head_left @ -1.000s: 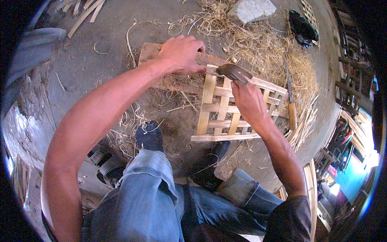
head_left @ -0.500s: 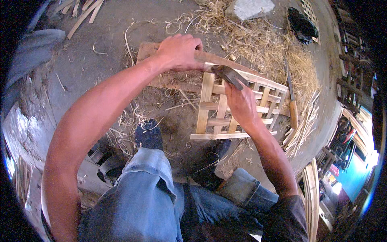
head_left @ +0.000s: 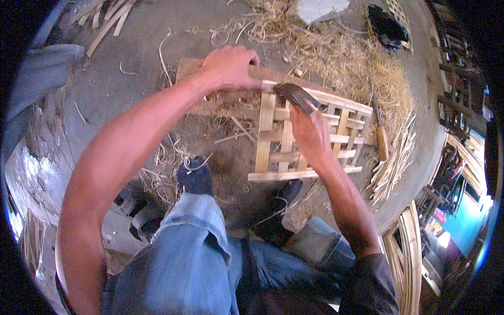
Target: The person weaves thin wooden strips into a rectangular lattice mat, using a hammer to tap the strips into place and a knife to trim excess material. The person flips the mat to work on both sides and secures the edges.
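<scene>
Dusty concrete floor (head_left: 121, 110) spreads under me, littered with straw and curled shavings. I take the wooden lattice (head_left: 310, 136) as my landmark: it lies flat ahead of my knees, its far left corner resting on a wooden block (head_left: 210, 89).

My left hand (head_left: 228, 68) is clenched down on that far left corner of the lattice, pinning it to the block. My right hand (head_left: 310, 134) lies over the middle of the lattice and grips the handle of a dark hammer (head_left: 299, 97), whose head sits at the lattice's far rail, just beside the left fingers.

To do this well, I judge the hammer should fall square on the joint, short strokes, with the left fingers kept clear of the head and the corner held firm on the block so nothing bounces.

Right of the lattice a knife with a wooden handle (head_left: 380, 136) lies beside a bundle of thin slats (head_left: 394, 168). Beyond the lattice sits a heap of straw (head_left: 362, 68), a grey stone (head_left: 317, 9) and a black cloth (head_left: 386, 26). Near the lattice's close edge are my two dark shoes (head_left: 195, 176).
</scene>
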Motion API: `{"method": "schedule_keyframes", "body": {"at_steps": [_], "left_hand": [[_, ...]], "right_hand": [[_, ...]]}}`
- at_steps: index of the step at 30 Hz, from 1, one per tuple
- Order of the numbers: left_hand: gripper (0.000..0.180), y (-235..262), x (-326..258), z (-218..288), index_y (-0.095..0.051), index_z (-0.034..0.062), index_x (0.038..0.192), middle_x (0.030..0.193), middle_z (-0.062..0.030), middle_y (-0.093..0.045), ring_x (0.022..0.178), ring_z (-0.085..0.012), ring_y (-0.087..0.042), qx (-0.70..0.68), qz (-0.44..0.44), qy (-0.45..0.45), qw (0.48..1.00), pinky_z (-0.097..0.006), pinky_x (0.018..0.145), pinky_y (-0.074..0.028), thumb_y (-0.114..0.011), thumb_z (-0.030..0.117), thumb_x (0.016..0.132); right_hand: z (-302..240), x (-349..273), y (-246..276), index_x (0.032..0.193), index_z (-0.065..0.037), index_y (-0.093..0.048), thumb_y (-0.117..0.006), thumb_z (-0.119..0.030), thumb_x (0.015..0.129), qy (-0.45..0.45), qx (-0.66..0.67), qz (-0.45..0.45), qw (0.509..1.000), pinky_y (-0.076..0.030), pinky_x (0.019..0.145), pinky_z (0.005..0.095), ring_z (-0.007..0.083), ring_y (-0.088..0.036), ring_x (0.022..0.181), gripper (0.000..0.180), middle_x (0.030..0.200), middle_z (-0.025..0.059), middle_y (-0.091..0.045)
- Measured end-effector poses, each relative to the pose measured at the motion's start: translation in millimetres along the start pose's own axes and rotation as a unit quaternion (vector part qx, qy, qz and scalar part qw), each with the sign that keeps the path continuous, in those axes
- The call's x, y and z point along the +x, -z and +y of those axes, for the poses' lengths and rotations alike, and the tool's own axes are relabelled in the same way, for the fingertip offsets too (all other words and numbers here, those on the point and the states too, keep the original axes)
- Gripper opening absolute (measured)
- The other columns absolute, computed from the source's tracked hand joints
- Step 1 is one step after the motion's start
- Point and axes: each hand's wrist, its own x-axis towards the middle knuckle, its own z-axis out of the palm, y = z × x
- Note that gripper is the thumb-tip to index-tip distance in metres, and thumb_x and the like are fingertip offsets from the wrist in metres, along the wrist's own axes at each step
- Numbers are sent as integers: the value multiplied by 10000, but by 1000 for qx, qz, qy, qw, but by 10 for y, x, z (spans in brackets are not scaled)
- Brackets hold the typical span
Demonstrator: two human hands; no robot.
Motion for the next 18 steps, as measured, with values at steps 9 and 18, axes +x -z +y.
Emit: {"method": "schedule_keyframes", "body": {"at_steps": [9,18], "left_hand": [[687,113,60,-33,-606,173,1178,1141,-116,-634,1082,-321,-607,5,-41,25,999,-467,887,-499,-653,694,732],[690,62,80,7,-608,178,1179,1167,-104,-636,1092,-305,-610,0,-48,23,999,-476,902,-505,-673,667,698]], "right_hand": [[89,10,122,1066,-10,-546,-488,-151,963,51,35,4,998,-509,649,516,447,-611,764,184,881,254,-606],[167,-2,-72,1046,14,-597,-493,-159,975,47,19,23,998,-469,599,509,476,-600,735,215,946,301,-599]]}}
